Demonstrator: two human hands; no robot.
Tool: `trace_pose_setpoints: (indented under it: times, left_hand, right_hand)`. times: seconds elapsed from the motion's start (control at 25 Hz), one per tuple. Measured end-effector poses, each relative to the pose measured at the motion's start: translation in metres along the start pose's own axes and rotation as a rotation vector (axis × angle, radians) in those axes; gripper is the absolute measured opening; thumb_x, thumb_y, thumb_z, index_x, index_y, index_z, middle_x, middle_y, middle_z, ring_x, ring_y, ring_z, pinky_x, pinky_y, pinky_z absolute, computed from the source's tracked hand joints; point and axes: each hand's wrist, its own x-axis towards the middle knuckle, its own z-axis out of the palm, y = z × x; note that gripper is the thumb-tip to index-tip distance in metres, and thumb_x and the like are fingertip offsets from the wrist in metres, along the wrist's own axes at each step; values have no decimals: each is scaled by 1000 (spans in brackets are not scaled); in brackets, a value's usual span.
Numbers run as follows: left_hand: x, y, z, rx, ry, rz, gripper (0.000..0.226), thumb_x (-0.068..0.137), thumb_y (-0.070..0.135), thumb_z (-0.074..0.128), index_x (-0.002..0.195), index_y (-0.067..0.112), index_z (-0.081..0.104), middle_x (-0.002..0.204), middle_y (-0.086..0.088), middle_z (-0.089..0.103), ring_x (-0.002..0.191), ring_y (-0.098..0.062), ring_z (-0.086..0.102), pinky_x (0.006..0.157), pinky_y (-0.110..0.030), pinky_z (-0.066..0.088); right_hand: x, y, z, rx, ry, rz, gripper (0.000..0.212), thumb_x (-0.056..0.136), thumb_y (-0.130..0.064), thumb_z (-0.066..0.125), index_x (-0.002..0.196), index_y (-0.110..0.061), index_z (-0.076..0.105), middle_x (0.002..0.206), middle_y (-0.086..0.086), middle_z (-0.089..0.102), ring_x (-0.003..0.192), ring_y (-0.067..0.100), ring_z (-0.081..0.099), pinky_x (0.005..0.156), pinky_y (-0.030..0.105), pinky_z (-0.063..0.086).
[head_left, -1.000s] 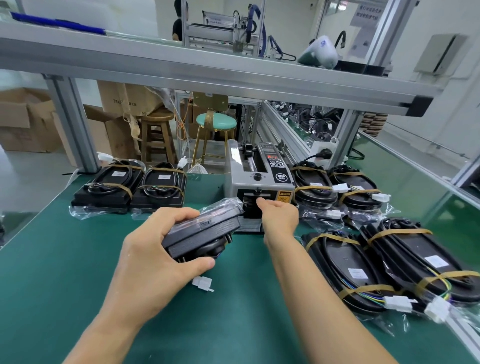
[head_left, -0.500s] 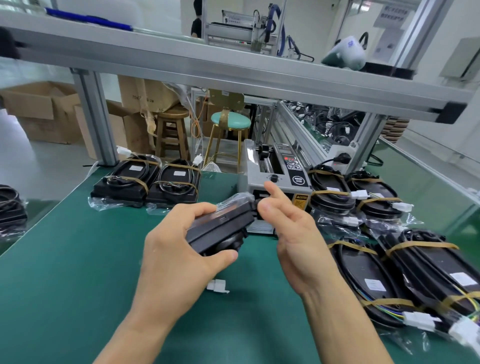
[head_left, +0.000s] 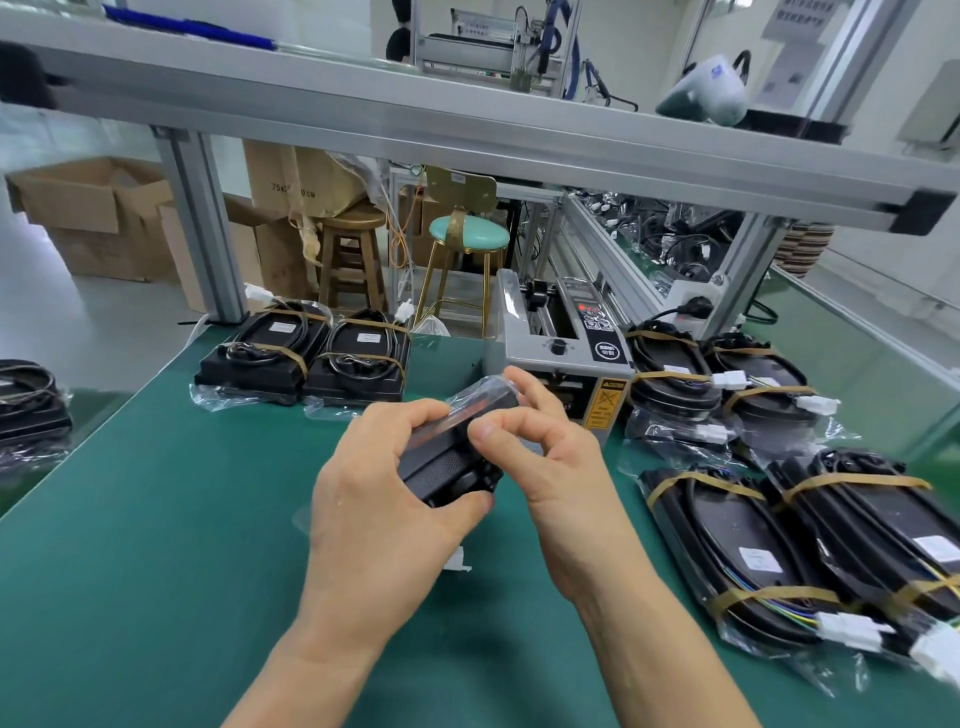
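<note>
Item: black rectangular plastic unit (head_left: 447, 462) in clear film bag (head_left: 488, 388), held above green bench mat (head_left: 156, 519). Left hand (head_left: 374, 514) clamped round near end; long axis runs up-right, away from the person. Right hand (head_left: 556, 467) touches right flank, thumb and forefinger pinching bag film.

The black unit (head_left: 447, 467) is of matt plastic with a fine grainy texture, and the clear bag (head_left: 483, 389) around it is thin glossy film with many wrinkles. The table mat (head_left: 156, 545) looks like smooth, matt green rubber. The frame beam (head_left: 467, 130) is brushed aluminium with a dull shine. The stool (head_left: 350, 224) is plain wood, the boxes (head_left: 78, 202) are brown matt cardboard.
</note>
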Motion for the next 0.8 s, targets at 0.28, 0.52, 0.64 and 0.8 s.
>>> trace_pose_setpoints:
  times: [0.28, 0.52, 0.64, 0.8]
  left_hand:
    - [-1, 1, 1, -5, -4, -1, 59, 50, 15, 89, 101, 29, 63, 92, 16, 62, 89, -4, 59, 77, -19, 46]
    - [-2, 4, 2, -6, 9, 14, 56, 50, 19, 84, 100, 32, 62, 92, 16, 62, 87, -4, 59, 75, -17, 46]
    - [-2, 3, 2, -12, 6, 19, 56, 51, 15, 83, 101, 29, 63, 92, 14, 63, 87, -6, 60, 75, -23, 48]
    - [-3, 2, 3, -18, 3, 20, 51, 54, 11, 82, 101, 22, 65, 92, 12, 64, 87, -6, 61, 75, -18, 47]
  right_hand:
    - [-2, 3, 8, -8, 80, -20, 23, 82, -13, 71, 63, -26, 73, 138, -22, 44, 116, -23, 42, 98, 21, 36]
    - [-5, 10, 17, -90, 207, -78, 22, 82, -15, 70, 62, -23, 69, 136, -20, 47, 119, -18, 42, 107, 30, 38]
    - [-6, 11, 20, -120, 252, -120, 23, 81, -14, 69, 59, -22, 66, 135, -16, 50, 113, -23, 43, 97, 11, 38]
    - [-8, 14, 24, -95, 288, -136, 21, 79, -9, 69, 60, -16, 65, 134, -12, 52, 114, -23, 43, 85, -3, 32]
